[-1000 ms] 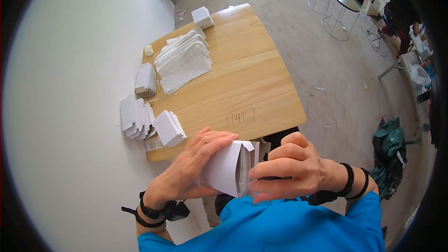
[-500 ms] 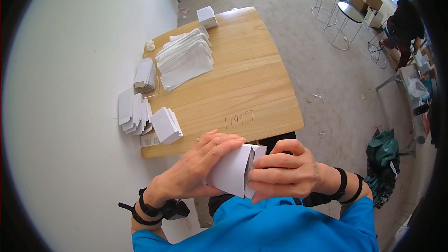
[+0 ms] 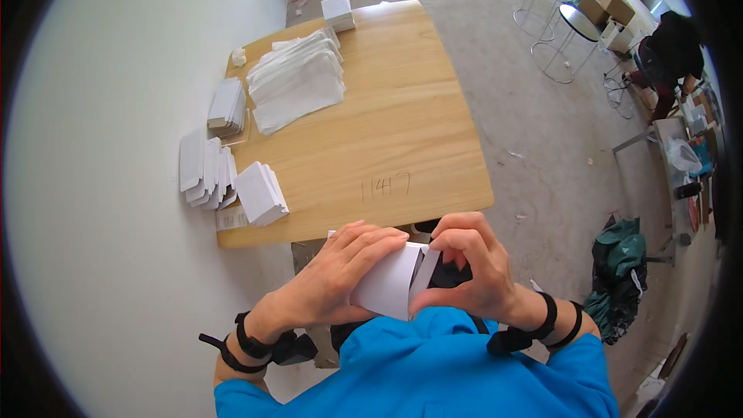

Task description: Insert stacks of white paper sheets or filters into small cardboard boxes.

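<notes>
Both my hands hold a small white cardboard box close to my chest, below the near edge of the wooden table. My left hand wraps over its left side and top. My right hand pinches a white flap at the box's open right end, where the inside looks dark. Flat white box blanks lie in stacks on the table: one pile near the front left and a fanned row at the left edge.
A large spread of white sheets, a further stack and a small folded white box lie at the table's far side. A white wall runs along the left. Round stools, cartons and another person stand at the far right.
My hands and the box have shifted a little lower and closer to me. My right fingers have moved from lying over the box's end to pinching its flap.
</notes>
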Demonstrator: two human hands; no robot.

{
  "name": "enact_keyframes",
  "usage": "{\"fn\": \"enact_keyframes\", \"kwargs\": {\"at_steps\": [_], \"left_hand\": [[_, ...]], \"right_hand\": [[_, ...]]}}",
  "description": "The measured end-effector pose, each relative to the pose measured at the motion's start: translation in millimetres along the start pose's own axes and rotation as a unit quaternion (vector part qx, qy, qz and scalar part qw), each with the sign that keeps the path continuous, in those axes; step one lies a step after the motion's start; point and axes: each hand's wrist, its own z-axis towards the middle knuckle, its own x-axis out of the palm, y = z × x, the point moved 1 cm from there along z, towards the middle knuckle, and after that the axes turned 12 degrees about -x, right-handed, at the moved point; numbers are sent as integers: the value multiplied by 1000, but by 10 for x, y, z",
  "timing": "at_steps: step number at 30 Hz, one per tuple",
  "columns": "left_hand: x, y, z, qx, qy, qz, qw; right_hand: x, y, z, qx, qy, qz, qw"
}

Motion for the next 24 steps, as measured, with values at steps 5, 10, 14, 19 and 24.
{"fn": "enact_keyframes", "kwargs": {"at_steps": [5,10,14,19,24], "left_hand": [[147,72,-48,-21,-51,56,997],[206,70,-70,-20,-98,58,993],[249,88,-81,-26,-117,95,988],[318,151,-105,-35,-148,117,981],[373,191,-116,-41,-171,131,976]], "right_hand": [[136,16,-118,55,-35,29,997],[198,29,-122,14,-69,-26,997],[218,50,-62,14,-88,-43,995],[296,-70,-70,223,-158,211,939],[285,-168,-67,200,-109,204,952]]}}
